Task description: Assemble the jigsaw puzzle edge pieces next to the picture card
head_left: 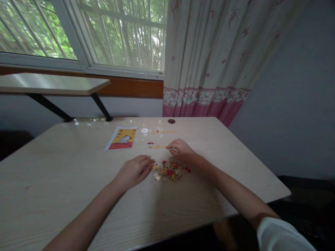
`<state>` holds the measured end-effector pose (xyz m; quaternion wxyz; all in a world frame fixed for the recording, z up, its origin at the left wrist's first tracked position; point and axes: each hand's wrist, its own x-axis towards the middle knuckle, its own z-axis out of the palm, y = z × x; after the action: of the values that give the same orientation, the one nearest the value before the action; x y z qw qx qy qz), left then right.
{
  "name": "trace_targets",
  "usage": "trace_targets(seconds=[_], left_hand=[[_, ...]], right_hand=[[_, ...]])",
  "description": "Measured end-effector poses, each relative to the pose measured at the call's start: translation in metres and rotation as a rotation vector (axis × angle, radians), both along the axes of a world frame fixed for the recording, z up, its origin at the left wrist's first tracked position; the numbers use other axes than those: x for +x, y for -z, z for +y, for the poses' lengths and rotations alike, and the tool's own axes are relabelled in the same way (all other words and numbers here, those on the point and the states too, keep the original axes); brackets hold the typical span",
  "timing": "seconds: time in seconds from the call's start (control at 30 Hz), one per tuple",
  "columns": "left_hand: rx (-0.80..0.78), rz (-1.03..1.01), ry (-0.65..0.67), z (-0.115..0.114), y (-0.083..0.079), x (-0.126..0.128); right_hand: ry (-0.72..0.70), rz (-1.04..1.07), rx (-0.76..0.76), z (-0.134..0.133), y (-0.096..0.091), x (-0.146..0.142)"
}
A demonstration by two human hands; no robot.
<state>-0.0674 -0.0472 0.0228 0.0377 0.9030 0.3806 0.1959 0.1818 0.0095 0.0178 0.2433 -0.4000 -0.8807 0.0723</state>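
Observation:
A loose pile of small jigsaw puzzle pieces [171, 171], red, yellow and pale, lies on the wooden desk [65, 167]. My left hand [136, 170] rests at the pile's left edge with its fingertips pinched together; what is between them is too small to make out. Beyond the pile, my right hand [182, 150] pinches a yellow puzzle piece [166, 147] at the right end of a short row of yellow pieces [157, 147]. Just above that row lie a few red pieces [150, 143]. Farther back stretches another row of yellow pieces [162, 132].
Left of the rows lies a picture sheet [122, 138] with a white animal on yellow and red. A raised shelf [52, 83] on black legs stands at the back left. Near the back edge is a round cable hole [171, 121]. A curtain [204, 62] hangs behind.

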Motion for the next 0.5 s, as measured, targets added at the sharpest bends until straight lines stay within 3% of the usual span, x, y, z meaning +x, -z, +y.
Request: trace_targets(seconds=[0.17, 0.5], left_hand=[[-0.049, 0.023, 0.05, -0.001, 0.002, 0.001], [-0.219, -0.124, 0.048, -0.001, 0.0, 0.004]], right_hand=[[-0.135, 0.056, 0.009, -0.024, 0.0, 0.018], [-0.137, 0.106, -0.022, -0.047, -0.001, 0.009]])
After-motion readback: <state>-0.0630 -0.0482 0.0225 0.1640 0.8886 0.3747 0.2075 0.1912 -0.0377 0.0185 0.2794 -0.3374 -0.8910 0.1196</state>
